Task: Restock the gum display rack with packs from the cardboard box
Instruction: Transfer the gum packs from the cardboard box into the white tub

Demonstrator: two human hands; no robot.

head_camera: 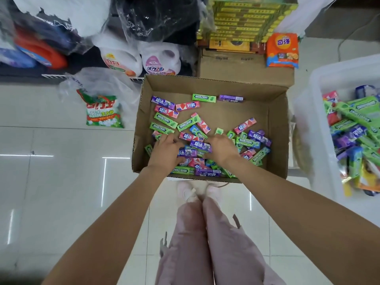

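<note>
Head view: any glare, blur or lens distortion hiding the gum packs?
Head view: wide-angle bending curves the cardboard box and floor lines; streaky ceiling-light glare on the floor tiles, none on the gum packs, whose labels read sharp; left hand and right hand slightly soft.

Single head-worn wide-angle view, looking steeply down and slightly forward. Cardboard box point(213, 128) sits mid-frame, close below. Both forearms enter from the lower corners; legs and shoes at bottom centre. Edges bend with lens distortion. No second view.
</note>
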